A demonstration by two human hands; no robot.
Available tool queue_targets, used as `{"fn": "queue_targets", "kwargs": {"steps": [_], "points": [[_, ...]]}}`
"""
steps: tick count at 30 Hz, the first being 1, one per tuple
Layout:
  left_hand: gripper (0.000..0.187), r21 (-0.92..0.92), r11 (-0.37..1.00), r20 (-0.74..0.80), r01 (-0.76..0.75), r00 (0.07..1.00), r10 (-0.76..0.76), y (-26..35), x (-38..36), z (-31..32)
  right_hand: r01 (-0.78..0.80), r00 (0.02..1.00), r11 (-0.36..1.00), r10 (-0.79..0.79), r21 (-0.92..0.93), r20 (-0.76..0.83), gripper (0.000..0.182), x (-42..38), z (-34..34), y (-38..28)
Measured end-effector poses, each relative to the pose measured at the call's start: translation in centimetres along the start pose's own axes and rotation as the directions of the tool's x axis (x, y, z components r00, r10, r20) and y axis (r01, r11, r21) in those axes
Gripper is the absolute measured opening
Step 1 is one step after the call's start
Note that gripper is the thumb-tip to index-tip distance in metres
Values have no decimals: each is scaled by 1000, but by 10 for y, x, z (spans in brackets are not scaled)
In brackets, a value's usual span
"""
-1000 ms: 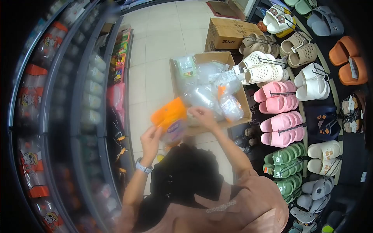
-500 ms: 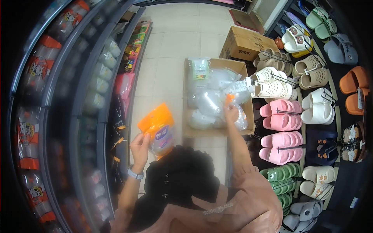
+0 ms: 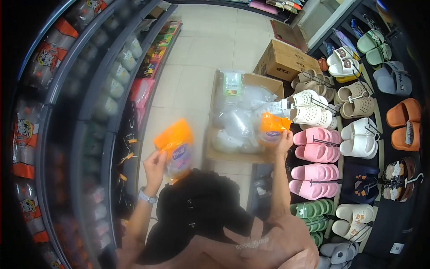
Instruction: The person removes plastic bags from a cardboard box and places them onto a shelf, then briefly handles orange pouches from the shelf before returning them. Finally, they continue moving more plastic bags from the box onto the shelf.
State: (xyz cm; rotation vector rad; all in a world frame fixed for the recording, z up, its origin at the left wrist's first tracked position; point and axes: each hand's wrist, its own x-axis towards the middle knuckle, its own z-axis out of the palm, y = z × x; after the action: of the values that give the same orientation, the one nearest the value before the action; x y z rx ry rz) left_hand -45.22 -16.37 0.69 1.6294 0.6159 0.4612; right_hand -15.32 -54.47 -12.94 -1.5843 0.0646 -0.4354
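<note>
My left hand [image 3: 155, 165] pinches the edge of a clear plastic packet [image 3: 178, 150] with an orange top and a purple label, held up left of the carton. A similar orange-topped packet [image 3: 272, 127] hangs from my right hand [image 3: 285, 142], its fingers closed on the right edge. That second packet is above the right side of an open cardboard box [image 3: 242, 155]. Inside the box lie several clear plastic bags with whitish contents [image 3: 237, 122], one bearing a green and white label [image 3: 232, 84]. What the bags contain I cannot make out.
On the right, a rack holds pink slippers [image 3: 316, 139], cream clogs [image 3: 309, 107] and other pairs on hooks. A closed carton [image 3: 286, 60] stands behind the open box. Shelves with packaged goods [image 3: 118, 76] line the left. Pale floor tiles [image 3: 192, 58] run between.
My right hand has come up out of the box, bringing an orange-topped packet into plain view. My left hand still holds its packet, slightly further left in view.
</note>
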Motion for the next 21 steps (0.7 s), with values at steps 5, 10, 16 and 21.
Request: {"fn": "queue_targets", "kwargs": {"steps": [5, 10, 16, 21], "points": [[25, 14, 999, 26, -41, 999, 40, 5, 4, 2, -217, 974, 847, 155, 486, 165, 11, 7, 10, -67], [23, 47, 997, -34, -59, 998, 60, 6, -1, -11, -435, 884, 615, 154, 657, 441, 19, 10, 41, -88], [17, 50, 998, -157, -24, 987, 31, 5, -20, -56, -723, 668, 356, 140, 592, 731, 23, -5, 122, -95], [23, 93, 995, -348, -29, 936, 60, -5, -42, -112, -787, 543, 429, 138, 444, 828, 31, -44, 198, -95]]}}
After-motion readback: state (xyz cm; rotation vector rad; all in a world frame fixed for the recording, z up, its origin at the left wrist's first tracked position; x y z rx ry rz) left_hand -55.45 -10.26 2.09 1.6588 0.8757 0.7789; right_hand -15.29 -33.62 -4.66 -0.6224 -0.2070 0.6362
